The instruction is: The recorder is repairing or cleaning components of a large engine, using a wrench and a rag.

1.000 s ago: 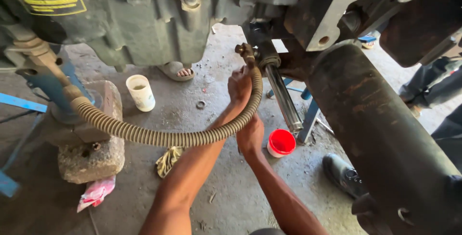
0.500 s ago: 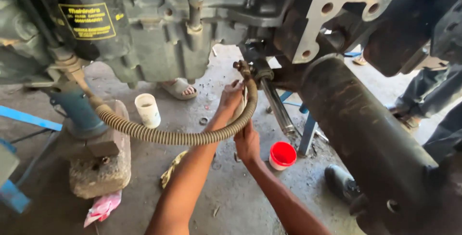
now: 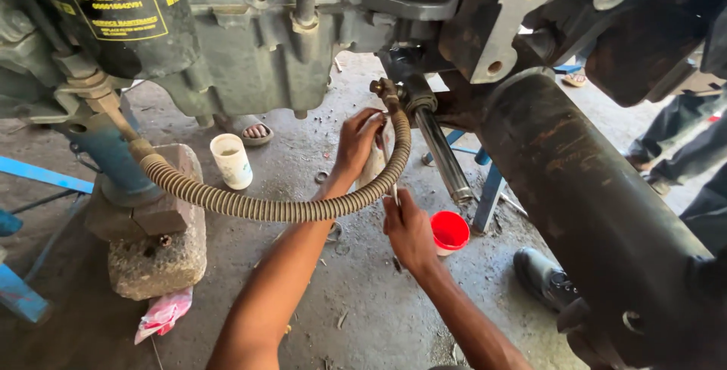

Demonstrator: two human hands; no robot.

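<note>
A ribbed, spring-wrapped hose (image 3: pixel 273 207) sags from a fitting at the left and curves up to a brass-coloured end fitting (image 3: pixel 385 91) under the machine. My left hand (image 3: pixel 357 141) grips the hose just below that fitting, with a pale rag by the fingers. My right hand (image 3: pixel 409 230) is lower and closed around a thin metal tool (image 3: pixel 393 177) that points up toward the fitting. A shiny steel rod (image 3: pixel 441 154) slants down just right of both hands.
A large rusty dark cylinder (image 3: pixel 598 203) fills the right. The grey engine casing (image 3: pixel 250 29) hangs overhead. A red cup (image 3: pixel 450 231), a white cup (image 3: pixel 231 160), a stone block (image 3: pixel 155 252) under a blue jack (image 3: pixel 113 158), other people's feet (image 3: pixel 254 131) and a shoe (image 3: pixel 541 277) are about.
The view has shifted and closed in, and both hands have stayed at the hose end. My right hand now sits slightly lower with the tool in it.
</note>
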